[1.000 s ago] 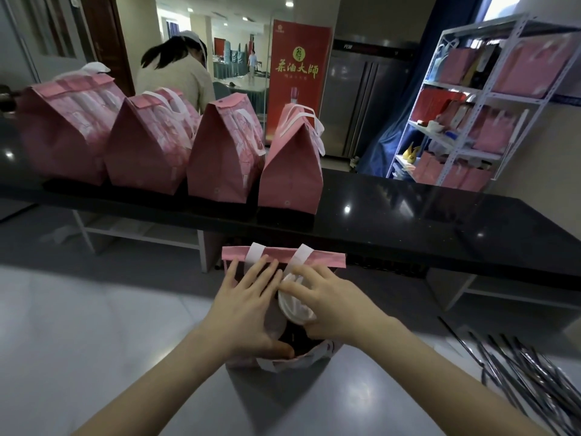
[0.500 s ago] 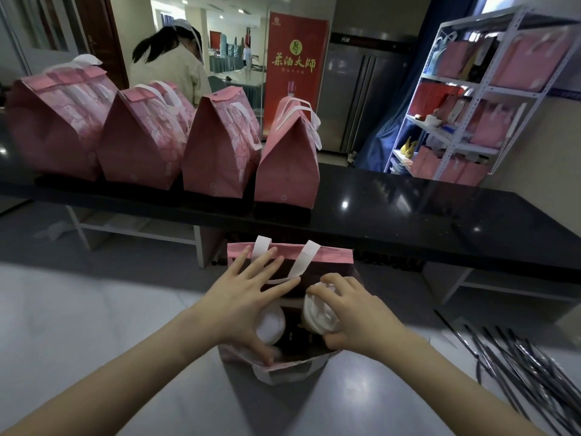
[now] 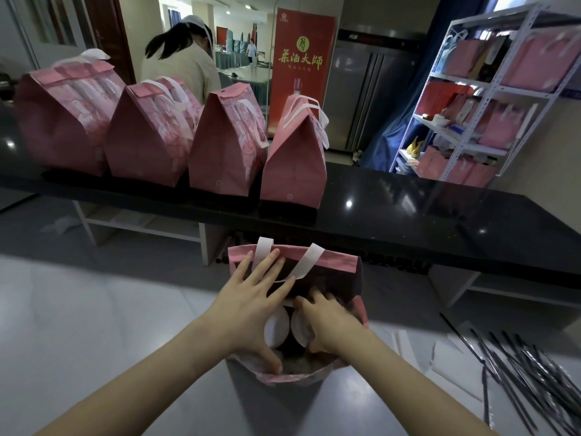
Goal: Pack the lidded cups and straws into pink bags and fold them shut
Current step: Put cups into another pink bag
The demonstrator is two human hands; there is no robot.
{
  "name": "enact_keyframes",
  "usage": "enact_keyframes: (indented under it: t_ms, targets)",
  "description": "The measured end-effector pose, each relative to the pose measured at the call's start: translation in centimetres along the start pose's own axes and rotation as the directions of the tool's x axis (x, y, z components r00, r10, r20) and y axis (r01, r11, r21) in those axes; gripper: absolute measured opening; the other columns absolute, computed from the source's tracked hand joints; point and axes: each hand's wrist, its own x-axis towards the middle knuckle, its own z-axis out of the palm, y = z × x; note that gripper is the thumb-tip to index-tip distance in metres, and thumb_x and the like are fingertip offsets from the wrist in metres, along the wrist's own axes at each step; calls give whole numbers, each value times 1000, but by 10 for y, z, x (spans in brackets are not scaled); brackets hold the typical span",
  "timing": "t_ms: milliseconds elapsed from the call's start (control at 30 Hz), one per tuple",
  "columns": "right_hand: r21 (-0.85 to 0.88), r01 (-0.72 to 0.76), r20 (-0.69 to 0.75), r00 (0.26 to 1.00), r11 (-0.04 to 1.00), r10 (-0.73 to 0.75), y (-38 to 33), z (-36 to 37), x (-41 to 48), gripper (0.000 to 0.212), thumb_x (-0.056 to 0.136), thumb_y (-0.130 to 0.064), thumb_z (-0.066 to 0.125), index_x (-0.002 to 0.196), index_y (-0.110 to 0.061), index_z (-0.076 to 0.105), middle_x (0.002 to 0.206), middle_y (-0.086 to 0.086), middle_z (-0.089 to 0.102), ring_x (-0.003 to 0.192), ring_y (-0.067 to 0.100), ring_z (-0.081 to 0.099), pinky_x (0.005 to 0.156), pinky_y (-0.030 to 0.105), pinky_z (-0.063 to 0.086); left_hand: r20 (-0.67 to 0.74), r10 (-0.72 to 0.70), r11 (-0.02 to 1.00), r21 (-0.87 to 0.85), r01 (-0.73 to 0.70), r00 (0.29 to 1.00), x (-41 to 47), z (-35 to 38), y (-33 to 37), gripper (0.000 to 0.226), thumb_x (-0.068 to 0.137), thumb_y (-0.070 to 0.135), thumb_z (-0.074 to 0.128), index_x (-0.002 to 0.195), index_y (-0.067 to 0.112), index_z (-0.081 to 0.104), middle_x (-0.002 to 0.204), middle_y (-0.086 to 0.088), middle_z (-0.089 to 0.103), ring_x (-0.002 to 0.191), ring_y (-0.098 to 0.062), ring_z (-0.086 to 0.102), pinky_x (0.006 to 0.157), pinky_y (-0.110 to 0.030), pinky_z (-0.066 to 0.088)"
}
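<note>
Dim, cool indoor light. Small white glints dot the glossy black table [image 3: 408,221] beyond the left hand [image 3: 248,309]; straws [image 3: 518,369] right of the right hand [image 3: 330,325] smear with blur; frame edges bend

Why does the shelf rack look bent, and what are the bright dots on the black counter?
Head view: the wide-angle lens bows the shelf rack; the dots look like lamps mirrored in the glossy counter; also in the head view, the right hand over a cup and the straws are motion-blurred.
</note>
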Motion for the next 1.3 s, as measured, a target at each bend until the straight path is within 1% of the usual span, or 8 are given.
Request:
enact_keyframes:
  t_ms: [200,433,600,867,1000,1167,1233,1300]
  targets:
    - [47,0,-11,1000,999,1,8,9,6,85,75,-27,74,145,-30,25,144,8,28,126,36,36,104,47,39,4,-5,1000,-6,5,1000,0,1,-6,139,45,95,44,154,22,-3,160,-11,-15,138,-24,-39,111,-52,-23]
    - [79,6,-43,999,997,-3,9,23,7,82,80,-15,67,147,-29,22,148,7,26,129,35,34,107,44,36,15,0,1000,-17,0,1000,10,6,-3,140,41,97,36,154,23,-1,158,-12,-17,138,-24,-39,111,-51,-24]
    - [92,-4,7,1000,996,3,11,13,10,84,79,-22,72,148,-28,23,148,8,30,128,34,38,106,43,38,7,3,999,-33,-2,1000,14,6,-5,137,45,97,39,152,25,-6,154,-11,-23,137,-23,-41,110,-50,-26]
    - [75,91,-8,996,993,-90,-4,12,18,79,82,-24,71,147,-32,26,151,2,23,132,29,34,108,43,38,26,-10,995,-95,12,1000,20,9,-23,129,52,93,45,148,36,-18,160,-9,-18,135,-19,-43,106,-46,-30]
    - [8,103,-31,994,995,-103,-7,-1,22,71,86,-33,66,146,-32,29,152,2,27,134,26,32,110,43,34,38,-17,987,-158,23,999,27,9,-36,116,58,90,42,149,43,-12,161,-10,-13,140,-19,-36,109,-46,-26]
    - [-27,147,-353,924,989,-147,4,-38,-3,45,92,-52,48,128,-26,55,137,-5,49,129,15,40,114,34,26,7,-103,938,-333,99,995,33,6,-56,82,81,80,28,151,41,12,163,1,7,141,-6,-24,117,-43,-13]
    - [-20,131,-386,913,991,-129,19,-48,-22,56,88,-70,31,114,-32,63,136,-10,49,135,10,33,119,37,15,5,-140,878,-462,126,990,31,3,-60,84,76,85,20,149,43,22,162,7,11,138,2,-22,116,-39,-12]
    - [3,104,-301,948,995,-98,38,-50,-41,70,78,-85,22,111,-38,62,149,-15,34,144,7,11,119,41,-4,26,-117,839,-532,113,993,26,4,-59,91,67,95,18,146,49,23,161,9,10,137,5,-25,115,-37,-16]
